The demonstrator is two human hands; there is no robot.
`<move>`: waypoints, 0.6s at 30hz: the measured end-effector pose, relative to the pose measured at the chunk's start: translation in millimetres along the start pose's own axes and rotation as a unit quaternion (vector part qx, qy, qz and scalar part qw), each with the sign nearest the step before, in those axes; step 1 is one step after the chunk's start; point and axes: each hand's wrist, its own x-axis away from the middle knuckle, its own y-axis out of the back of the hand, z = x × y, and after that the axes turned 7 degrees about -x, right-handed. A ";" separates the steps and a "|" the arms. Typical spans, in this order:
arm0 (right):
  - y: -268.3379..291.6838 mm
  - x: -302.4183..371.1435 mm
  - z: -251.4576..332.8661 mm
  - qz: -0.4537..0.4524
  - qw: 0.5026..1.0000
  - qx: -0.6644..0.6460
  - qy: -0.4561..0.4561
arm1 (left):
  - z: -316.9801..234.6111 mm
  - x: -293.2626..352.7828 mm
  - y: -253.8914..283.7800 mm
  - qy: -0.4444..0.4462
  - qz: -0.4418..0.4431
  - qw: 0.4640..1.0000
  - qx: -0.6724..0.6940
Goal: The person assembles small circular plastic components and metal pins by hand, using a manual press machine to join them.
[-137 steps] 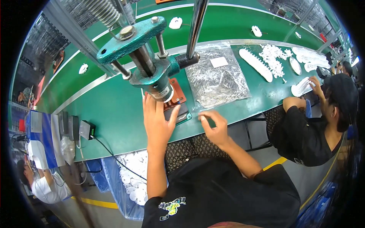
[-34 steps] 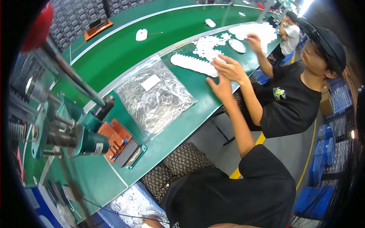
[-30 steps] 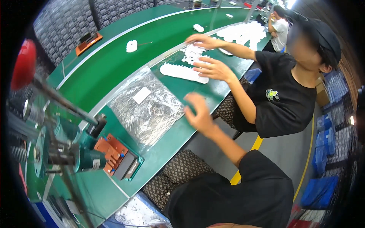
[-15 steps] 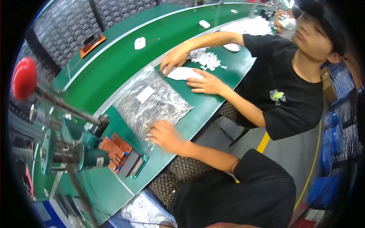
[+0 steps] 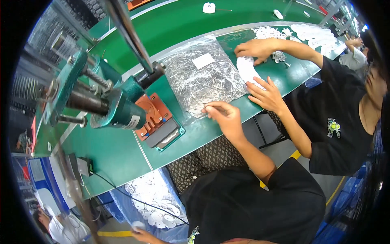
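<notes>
My right hand (image 5: 226, 120) is at the near edge of a clear plastic bag (image 5: 178, 77) full of thin metal pins. Its thumb and fingertips are pinched together; whatever is between them is too small to make out. Loose pins (image 5: 197, 110) lie just beside the fingertips. At the lower edge, my left hand (image 5: 147, 236) is beside a blue-lined bin, its fingers closed on a blurred, pale rounded part (image 5: 138, 225). Many flat white discs (image 5: 156, 203) fill that bin. Left of the bag stands a green press (image 5: 118, 110) over an orange-brown fixture (image 5: 152, 116).
On the right, a co-worker's hands (image 5: 264, 93) rest on a stack of white pieces (image 5: 246, 71). More white parts (image 5: 270, 32) lie beyond them. A green conveyor belt (image 5: 174, 28) runs behind the table, carrying a white part (image 5: 209, 7). A black cable (image 5: 130, 196) crosses the bin.
The view has swung, so the press and bag appear farther right. My right hand, blurred over the bag's near end before, is now pinched there. My left hand and the disc bin have come into view.
</notes>
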 end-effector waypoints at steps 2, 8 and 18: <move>11.4 4.8 7.9 -0.024 0.921 -0.310 -0.234 | -112.6 -52.2 57.9 -0.002 -0.027 0.986 0.165; 8.5 15.0 9.1 0.007 0.908 -0.326 -0.264 | -368.6 -17.9 71.9 -0.041 0.334 0.781 0.526; 12.1 44.0 17.3 -0.067 0.996 -0.038 -0.039 | -535.2 29.9 36.1 -0.126 0.458 0.676 0.563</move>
